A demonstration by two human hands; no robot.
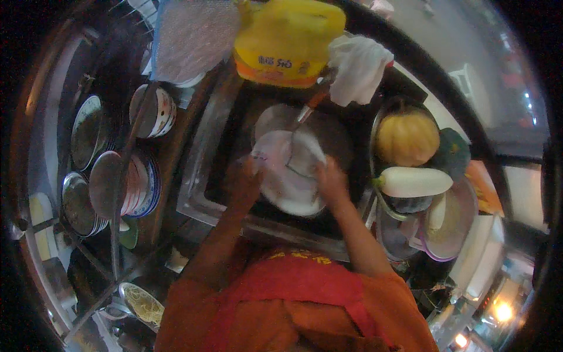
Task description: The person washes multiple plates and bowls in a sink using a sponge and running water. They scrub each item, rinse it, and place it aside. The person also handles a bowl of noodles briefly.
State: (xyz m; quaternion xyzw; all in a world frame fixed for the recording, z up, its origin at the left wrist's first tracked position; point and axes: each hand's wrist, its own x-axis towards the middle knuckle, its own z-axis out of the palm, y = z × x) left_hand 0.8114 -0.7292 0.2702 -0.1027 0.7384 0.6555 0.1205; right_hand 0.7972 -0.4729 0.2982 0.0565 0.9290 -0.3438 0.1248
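A round white plate or shallow dish (286, 193), blurred, is held in front of me over a dark, metal-rimmed sink (193, 176). My left hand (246, 176) grips its left edge, and my right hand (330, 178) has the right edge. Across its right part lies a pale greyish patch that I cannot identify. Just beyond is a grey round vessel (272, 116), partly covered by the dish. A tool with a wooden handle (316, 100) and a metal shank leans down there; its lower end is unclear.
Left, a rack holds stacked bowls (154, 112) and plates (140, 185). A yellow jug (288, 44) and a white cloth (358, 66) are at the far side. To the right sit a yellow pumpkin (409, 137), a white radish (415, 181) and a purple-rimmed bowl (455, 233).
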